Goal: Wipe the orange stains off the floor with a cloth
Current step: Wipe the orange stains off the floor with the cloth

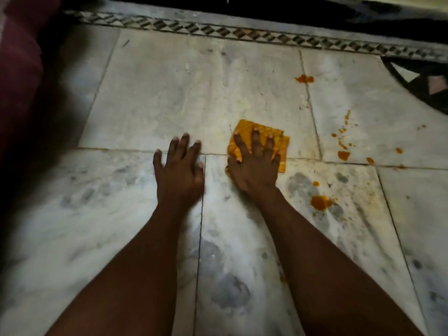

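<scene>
From the head camera, the right hand (254, 163) lies flat on a folded orange cloth (260, 144), with straight, spread fingers pressing it down on the floor (169, 93). The cloth sits where several tile lines meet, a little right of the middle. Its long side seems to run left to right, but the hand hides much of it.

The left hand (179, 166) is flat on the bare floor just left of the cloth, fingers straight and a little spread, holding nothing. The two hands are near each other but not touching.

The orange stains all lie to the right of the cloth. One big blob (321, 202) is near and right, close to the right forearm. A bunch of drops and a short streak (344, 141) lie farther right, about level with the cloth. One small spot (305, 79) is far and right, on a tile line.

So the right hand is the closer one, and I think the next wipe has to slide right.

There is open floor between the cloth and the stains. A dark patterned strip (218, 31) runs along the far edge, and a dark rounded mat (421, 83) sits at the far right. Something dark red (19, 69) stands on the left.
</scene>
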`<action>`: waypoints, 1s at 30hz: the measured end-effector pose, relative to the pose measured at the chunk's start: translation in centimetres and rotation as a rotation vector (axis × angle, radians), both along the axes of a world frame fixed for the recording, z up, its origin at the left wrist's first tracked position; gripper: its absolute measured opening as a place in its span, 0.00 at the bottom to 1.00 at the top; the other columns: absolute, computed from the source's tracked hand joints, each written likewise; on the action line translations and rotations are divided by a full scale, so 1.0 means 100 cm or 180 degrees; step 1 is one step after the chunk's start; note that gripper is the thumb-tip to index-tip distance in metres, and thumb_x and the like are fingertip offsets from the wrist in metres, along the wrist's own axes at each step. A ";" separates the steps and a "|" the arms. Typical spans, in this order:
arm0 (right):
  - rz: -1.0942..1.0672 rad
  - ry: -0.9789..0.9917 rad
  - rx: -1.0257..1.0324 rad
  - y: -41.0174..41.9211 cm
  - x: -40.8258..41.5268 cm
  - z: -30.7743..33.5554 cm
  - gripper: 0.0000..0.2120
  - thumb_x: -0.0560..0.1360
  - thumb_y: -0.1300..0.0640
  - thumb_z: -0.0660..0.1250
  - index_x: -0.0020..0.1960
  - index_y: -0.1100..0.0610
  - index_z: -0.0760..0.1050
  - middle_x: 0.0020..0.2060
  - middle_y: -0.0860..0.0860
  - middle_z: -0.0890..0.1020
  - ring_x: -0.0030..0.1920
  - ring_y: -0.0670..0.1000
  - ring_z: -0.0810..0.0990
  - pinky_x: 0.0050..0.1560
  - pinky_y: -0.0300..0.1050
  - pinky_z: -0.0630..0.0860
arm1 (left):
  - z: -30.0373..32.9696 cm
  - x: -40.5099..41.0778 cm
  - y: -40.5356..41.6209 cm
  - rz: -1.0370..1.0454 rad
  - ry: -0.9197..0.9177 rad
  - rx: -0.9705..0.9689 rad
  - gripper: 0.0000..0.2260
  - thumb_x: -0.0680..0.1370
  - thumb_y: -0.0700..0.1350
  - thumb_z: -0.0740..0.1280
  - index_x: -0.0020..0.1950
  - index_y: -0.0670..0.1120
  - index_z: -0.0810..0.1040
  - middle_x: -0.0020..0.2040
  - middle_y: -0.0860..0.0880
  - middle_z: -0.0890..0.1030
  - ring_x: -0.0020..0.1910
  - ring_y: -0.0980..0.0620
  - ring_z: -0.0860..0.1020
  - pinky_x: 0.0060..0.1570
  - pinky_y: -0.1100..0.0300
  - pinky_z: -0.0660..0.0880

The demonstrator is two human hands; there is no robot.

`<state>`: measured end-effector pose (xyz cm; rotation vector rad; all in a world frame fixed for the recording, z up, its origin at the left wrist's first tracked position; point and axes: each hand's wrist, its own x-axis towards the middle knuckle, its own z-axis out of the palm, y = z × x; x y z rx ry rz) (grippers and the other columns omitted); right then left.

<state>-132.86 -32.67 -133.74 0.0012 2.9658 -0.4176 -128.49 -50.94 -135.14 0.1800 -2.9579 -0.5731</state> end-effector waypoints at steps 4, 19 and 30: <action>0.0836 0.0426 -0.0035 0.028 0.080 -0.004 0.33 0.78 0.33 0.49 0.83 0.34 0.54 0.86 0.46 0.49 0.85 0.58 0.47 0.79 0.66 0.51 | 0.000 0.001 -0.001 -0.0014 0.0073 -0.0018 0.27 0.81 0.55 0.55 0.81 0.56 0.69 0.85 0.52 0.62 0.84 0.50 0.58 0.80 0.38 0.51; 0.0991 0.0238 0.0021 0.095 0.128 -0.008 0.33 0.75 0.31 0.46 0.81 0.30 0.55 0.86 0.46 0.49 0.85 0.57 0.48 0.81 0.68 0.52 | -0.009 0.168 0.023 0.0204 -0.0158 -0.0197 0.27 0.85 0.59 0.48 0.85 0.59 0.59 0.86 0.57 0.54 0.85 0.53 0.53 0.82 0.41 0.49; 0.0998 0.0530 -0.0145 0.043 0.105 -0.005 0.30 0.76 0.32 0.49 0.78 0.27 0.61 0.86 0.48 0.52 0.85 0.59 0.47 0.81 0.68 0.45 | -0.006 0.156 0.024 0.0086 -0.0062 -0.0146 0.28 0.84 0.58 0.51 0.85 0.59 0.58 0.86 0.58 0.53 0.85 0.54 0.52 0.82 0.41 0.50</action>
